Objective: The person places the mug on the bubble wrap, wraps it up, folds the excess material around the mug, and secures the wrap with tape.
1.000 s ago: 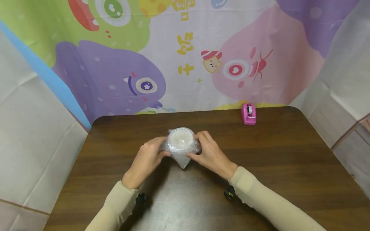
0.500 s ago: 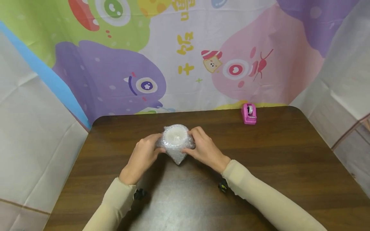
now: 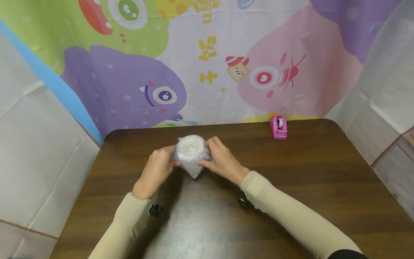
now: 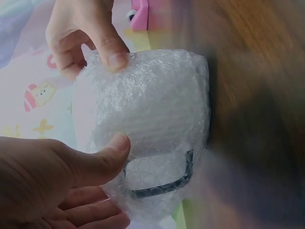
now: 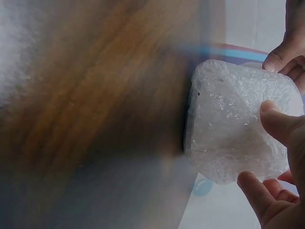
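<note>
A white mug wrapped in bubble wrap (image 3: 191, 158) stands on the table left of the middle, its round opening facing up. Through the clear wrap in the left wrist view, the mug's dark-edged handle (image 4: 164, 188) shows on the left hand's side. My left hand (image 3: 154, 169) grips the wrapped mug from the left, thumb toward me. From the right, my right hand (image 3: 224, 161) holds it with thumb and fingers apart on the wrap. In the right wrist view the bubble wrap (image 5: 233, 119) lies smooth over the mug's wall, close over the tabletop.
A pink tape dispenser (image 3: 279, 127) with a roll of tape stands at the back right of the dark wooden table (image 3: 307, 172). Behind the table hangs a cartoon-printed curtain (image 3: 207, 100); pale cloth sides (image 3: 35, 144) flank it.
Both hands have moved the wrapped mug to the left and a little farther back on the table, keeping hold of it. The tape dispenser stays in place.
</note>
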A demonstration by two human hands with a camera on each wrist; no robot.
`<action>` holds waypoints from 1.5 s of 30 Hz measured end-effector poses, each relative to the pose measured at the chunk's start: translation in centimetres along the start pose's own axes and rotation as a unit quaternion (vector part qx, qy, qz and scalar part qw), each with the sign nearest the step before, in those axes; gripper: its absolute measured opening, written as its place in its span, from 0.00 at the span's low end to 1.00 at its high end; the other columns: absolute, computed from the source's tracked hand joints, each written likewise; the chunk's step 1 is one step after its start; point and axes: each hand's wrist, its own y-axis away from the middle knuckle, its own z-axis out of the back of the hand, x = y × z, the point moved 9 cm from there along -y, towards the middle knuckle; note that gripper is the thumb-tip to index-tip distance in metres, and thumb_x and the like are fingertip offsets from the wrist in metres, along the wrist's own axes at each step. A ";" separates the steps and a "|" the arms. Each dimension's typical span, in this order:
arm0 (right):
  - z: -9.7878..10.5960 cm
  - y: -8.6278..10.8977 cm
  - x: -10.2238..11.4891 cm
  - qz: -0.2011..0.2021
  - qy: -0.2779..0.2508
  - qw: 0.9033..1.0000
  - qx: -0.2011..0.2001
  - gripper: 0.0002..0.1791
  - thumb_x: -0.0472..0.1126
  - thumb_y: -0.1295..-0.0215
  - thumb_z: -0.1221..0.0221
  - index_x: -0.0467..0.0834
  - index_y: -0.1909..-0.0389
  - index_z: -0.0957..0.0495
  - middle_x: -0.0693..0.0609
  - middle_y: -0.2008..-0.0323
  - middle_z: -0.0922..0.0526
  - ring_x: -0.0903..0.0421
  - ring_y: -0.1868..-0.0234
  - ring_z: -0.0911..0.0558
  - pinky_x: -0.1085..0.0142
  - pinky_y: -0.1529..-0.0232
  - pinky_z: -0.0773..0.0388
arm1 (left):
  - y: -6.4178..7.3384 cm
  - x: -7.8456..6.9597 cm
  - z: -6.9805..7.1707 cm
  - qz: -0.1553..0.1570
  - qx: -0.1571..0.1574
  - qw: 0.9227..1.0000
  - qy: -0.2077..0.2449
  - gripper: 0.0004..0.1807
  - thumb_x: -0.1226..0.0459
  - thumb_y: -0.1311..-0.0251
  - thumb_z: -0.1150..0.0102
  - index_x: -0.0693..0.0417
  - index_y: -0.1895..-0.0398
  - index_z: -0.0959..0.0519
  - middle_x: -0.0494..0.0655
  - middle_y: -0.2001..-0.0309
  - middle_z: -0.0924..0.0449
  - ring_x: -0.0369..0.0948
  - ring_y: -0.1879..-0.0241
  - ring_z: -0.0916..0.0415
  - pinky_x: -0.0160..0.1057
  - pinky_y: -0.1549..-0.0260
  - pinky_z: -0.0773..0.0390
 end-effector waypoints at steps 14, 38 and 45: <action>-1.2 -1.9 -0.1 0.004 0.004 1.000 0.008 0.35 0.49 0.45 0.23 0.33 0.47 0.27 0.42 0.50 0.25 0.53 0.58 0.23 0.63 0.55 0.16 | -1.2 1.7 0.3 0.030 0.021 0.999 0.008 0.28 0.72 0.49 0.24 0.71 0.44 0.20 0.66 0.47 0.15 0.59 0.47 0.16 0.56 0.50 0.15; -1.4 -2.8 1.3 0.033 0.069 0.997 0.021 0.34 0.46 0.40 0.26 0.31 0.40 0.28 0.38 0.47 0.22 0.45 0.46 0.20 0.59 0.42 0.18 | -0.8 2.2 0.9 0.029 -0.030 0.999 -0.007 0.26 0.71 0.49 0.23 0.70 0.46 0.19 0.67 0.50 0.20 0.62 0.50 0.20 0.57 0.49 0.17; -1.3 -3.1 1.6 0.056 0.074 0.996 0.017 0.33 0.46 0.41 0.26 0.29 0.43 0.26 0.38 0.49 0.21 0.48 0.50 0.18 0.63 0.46 0.17 | -1.0 2.4 0.9 0.031 -0.034 0.999 -0.011 0.25 0.72 0.49 0.23 0.72 0.47 0.19 0.67 0.50 0.19 0.61 0.50 0.19 0.57 0.50 0.17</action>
